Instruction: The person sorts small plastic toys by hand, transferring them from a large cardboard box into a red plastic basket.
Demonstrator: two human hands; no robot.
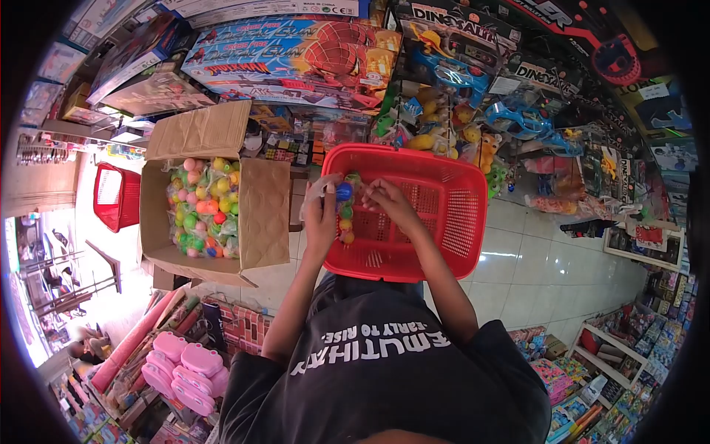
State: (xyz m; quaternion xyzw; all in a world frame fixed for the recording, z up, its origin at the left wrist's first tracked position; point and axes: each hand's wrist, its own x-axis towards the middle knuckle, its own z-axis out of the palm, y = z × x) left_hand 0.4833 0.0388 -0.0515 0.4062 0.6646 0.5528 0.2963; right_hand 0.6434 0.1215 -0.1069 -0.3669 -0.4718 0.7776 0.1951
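Observation:
My left hand (322, 214) is closed on a clear plastic bag (319, 189) at the left side of a red plastic basket (473, 222). Beside its fingers shows a blue ball (345, 192), and small yellow, green and orange balls (346, 223) hang or lie just below, inside the basket's outline. Over the basket, my right hand (388, 203) has its fingers curled and pinched close to the blue ball; what sits between those fingertips is too small to make out. The basket rests against my lap, its slotted floor and walls showing.
An open cardboard box (265, 211) full of bagged colourful balls (203, 207) stands on the left. Behind it is another red basket (117, 196). Toy boxes (288, 63) and bagged toys (525, 122) line the far side. Pink cases (185, 370) lie at lower left, over tiled floor (518, 259) at right.

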